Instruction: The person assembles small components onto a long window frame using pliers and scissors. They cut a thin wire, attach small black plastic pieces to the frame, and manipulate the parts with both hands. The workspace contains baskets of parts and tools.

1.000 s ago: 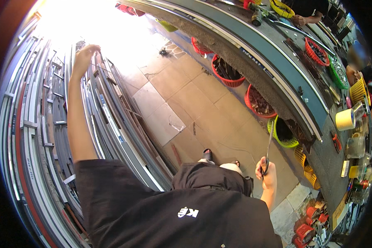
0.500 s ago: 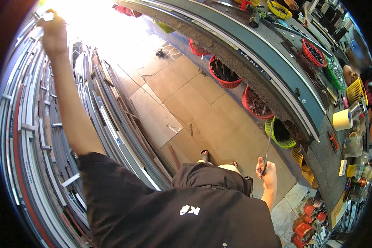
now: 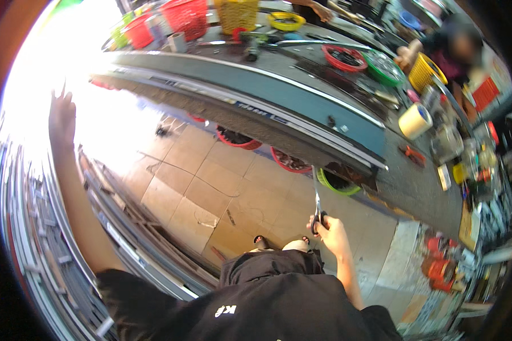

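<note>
My right hand (image 3: 333, 234) is closed around the black handles of a pair of scissors (image 3: 317, 196). The long metal blades point away from me, in front of the bench, and look closed together. Far out to the left, my left arm is stretched over a rack of long metal profiles (image 3: 40, 227). Strong glare washes over my left hand (image 3: 63, 118). Its fingers point upward and look apart, with no object I can make out in them. A green basket (image 3: 338, 184) with dark contents is beyond the scissors, below the bench edge.
A long dark workbench (image 3: 415, 187) runs across the far side. It carries baskets, a cream tape roll (image 3: 415, 121), red-handled pliers (image 3: 412, 154) and clear jars. A person (image 3: 438, 62) sits behind it at right. Red baskets (image 3: 290, 161) are under its edge; tiled floor (image 3: 210, 193) lies between.
My view has swung to the right, so more of the bench shows. My left hand's fingers have changed from a curled pose to pointing upward. The scissors stay in my right hand.
</note>
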A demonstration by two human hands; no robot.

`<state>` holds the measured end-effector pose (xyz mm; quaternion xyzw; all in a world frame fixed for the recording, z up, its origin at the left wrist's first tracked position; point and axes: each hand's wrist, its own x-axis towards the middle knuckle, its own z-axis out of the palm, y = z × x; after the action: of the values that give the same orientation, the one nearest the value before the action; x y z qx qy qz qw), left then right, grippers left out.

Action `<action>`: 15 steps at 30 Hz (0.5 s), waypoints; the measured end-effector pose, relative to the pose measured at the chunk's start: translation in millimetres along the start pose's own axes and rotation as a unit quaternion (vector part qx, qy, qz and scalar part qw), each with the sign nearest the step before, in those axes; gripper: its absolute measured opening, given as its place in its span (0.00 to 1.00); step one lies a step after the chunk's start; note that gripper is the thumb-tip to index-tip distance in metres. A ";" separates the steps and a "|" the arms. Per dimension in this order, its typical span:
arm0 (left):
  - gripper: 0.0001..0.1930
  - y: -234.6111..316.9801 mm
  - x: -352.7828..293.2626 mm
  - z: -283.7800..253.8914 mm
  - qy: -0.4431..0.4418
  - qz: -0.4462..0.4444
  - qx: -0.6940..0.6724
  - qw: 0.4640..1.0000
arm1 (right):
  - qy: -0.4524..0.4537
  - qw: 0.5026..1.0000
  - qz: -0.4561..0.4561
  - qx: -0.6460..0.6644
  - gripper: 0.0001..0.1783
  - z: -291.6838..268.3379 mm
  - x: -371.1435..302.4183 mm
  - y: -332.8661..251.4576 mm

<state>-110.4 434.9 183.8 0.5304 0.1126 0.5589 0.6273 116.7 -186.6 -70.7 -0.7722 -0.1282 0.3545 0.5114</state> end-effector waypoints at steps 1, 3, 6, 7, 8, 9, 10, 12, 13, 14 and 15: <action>0.11 -6.0 1.6 -8.3 -0.073 -0.011 -0.049 0.996 | 0.012 1.000 -0.006 -0.002 0.12 -7.7 -4.2 -3.5; 0.13 -29.6 15.0 -21.8 -0.062 -0.077 -0.170 0.980 | 0.033 0.998 -0.046 0.024 0.16 -26.8 -10.8 -13.0; 0.13 -75.0 31.7 -25.6 -0.013 -0.254 -0.286 0.924 | 0.185 0.975 -0.060 -0.105 0.12 -79.0 -18.9 -36.8; 0.11 -88.0 34.2 -20.8 -0.182 -0.324 -0.312 0.875 | 0.241 0.960 -0.063 -0.124 0.08 -101.3 -23.5 -45.0; 0.10 -99.5 35.5 -13.4 -0.254 -0.345 -0.307 0.850 | 0.300 0.933 -0.045 -0.192 0.09 -126.0 -27.2 -53.0; 0.10 -105.9 38.4 -2.2 -0.211 -0.325 -0.303 0.871 | 0.350 0.915 -0.094 -0.177 0.08 -148.1 -26.9 -58.7; 0.10 -109.9 42.9 13.7 -0.185 -0.305 -0.289 0.888 | 0.388 0.890 -0.088 -0.223 0.05 -170.0 -26.8 -62.2; 0.11 -106.3 49.4 45.2 -0.187 -0.285 -0.255 0.905 | 0.422 0.867 -0.108 -0.241 0.11 -209.8 -18.7 -62.7; 0.11 -99.3 56.0 62.7 -0.259 -0.236 -0.158 0.923 | 0.424 0.855 -0.061 -0.293 0.13 -227.2 -12.9 -59.9; 0.11 -88.5 62.5 81.0 -0.347 -0.148 -0.012 0.926 | 0.419 0.841 -0.050 -0.340 0.15 -244.1 -6.2 -56.3; 0.11 -72.5 65.7 98.9 -0.409 0.005 0.188 0.893 | 0.393 0.814 -0.004 -0.427 0.15 -258.1 1.2 -50.1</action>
<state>27.3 449.1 196.8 0.8206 -0.0535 0.2647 0.5037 301.0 -344.1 31.2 -0.9861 -0.0578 -0.0718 0.1383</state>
